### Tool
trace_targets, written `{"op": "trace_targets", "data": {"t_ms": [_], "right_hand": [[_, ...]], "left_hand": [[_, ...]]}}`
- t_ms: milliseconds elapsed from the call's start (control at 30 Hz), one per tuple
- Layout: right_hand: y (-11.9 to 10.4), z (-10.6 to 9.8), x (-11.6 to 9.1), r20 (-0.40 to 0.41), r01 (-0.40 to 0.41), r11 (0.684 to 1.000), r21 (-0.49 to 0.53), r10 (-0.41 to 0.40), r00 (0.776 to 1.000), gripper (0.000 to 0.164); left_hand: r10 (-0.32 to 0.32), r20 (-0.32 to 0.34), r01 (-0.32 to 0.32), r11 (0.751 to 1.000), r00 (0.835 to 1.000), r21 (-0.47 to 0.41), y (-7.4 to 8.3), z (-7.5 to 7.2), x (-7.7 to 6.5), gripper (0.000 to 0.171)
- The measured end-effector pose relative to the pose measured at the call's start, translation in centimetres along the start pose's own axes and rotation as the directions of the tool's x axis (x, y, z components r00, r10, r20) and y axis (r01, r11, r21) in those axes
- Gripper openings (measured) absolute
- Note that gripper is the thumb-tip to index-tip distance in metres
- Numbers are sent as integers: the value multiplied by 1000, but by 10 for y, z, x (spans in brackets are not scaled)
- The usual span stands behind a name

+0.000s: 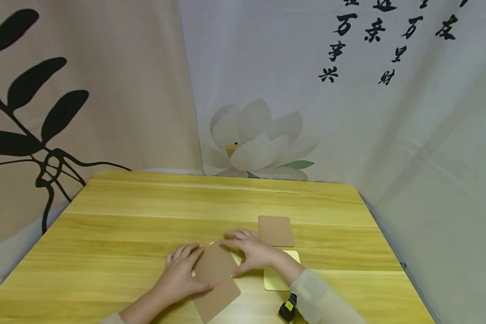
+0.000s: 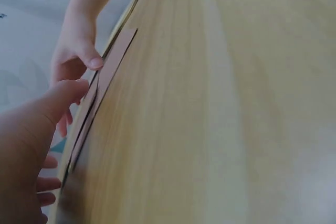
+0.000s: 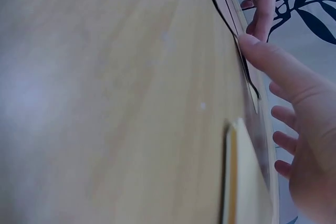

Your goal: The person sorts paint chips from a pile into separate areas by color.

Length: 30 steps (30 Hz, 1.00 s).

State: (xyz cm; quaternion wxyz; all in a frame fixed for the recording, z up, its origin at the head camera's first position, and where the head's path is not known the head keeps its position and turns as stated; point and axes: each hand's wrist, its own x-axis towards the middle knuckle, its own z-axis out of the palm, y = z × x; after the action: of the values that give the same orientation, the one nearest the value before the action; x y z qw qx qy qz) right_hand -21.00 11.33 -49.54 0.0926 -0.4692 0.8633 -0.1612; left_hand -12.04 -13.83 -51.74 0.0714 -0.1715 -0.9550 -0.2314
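Observation:
Between both hands lies a thin brown square card (image 1: 214, 263), close over the table with a pale yellow card (image 1: 236, 258) partly showing beneath it. My left hand (image 1: 182, 274) holds its left side, fingers at the upper left edge and thumb by the lower edge. On the other side, my right hand (image 1: 251, 249) has its index finger at the top corner and its thumb at the right corner. A second brown card (image 1: 218, 300) adjoins the first on the near side, under the left thumb. In the left wrist view, the brown cards (image 2: 113, 59) appear nearly edge-on.
Farther back on the right lies another brown card (image 1: 275, 231). A yellow card (image 1: 273, 280) sits partly below the right forearm. At the right sleeve is a small black device (image 1: 287, 308) with a yellow label. Printed cloth (image 1: 259, 67) hangs behind the wooden table (image 1: 117, 252).

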Motion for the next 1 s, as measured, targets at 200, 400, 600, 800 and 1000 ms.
{"op": "trace_targets", "data": {"t_ms": [200, 400, 600, 800, 1000], "right_hand": [[-2, 1, 4, 24, 10, 1000, 9, -10, 1000, 88], [-3, 2, 6, 55, 15, 1000, 16, -16, 998, 89], [-2, 4, 6, 65, 12, 1000, 16, -13, 998, 87], [-2, 5, 7, 59, 6, 1000, -3, -6, 998, 86], [-5, 4, 6, 41, -1, 1000, 10, 1, 999, 84]], "left_hand": [[-10, 4, 10, 1000, 1000, 8, -2, 1, -5, 102], [-9, 19, 9, 1000, 1000, 14, -2, 1, -8, 103], [5, 18, -6, 1000, 1000, 24, -5, 2, -9, 98], [40, -4, -40, 999, 999, 16, -7, 1, -9, 92], [48, 15, -48, 999, 999, 0, -6, 0, -10, 89]]}}
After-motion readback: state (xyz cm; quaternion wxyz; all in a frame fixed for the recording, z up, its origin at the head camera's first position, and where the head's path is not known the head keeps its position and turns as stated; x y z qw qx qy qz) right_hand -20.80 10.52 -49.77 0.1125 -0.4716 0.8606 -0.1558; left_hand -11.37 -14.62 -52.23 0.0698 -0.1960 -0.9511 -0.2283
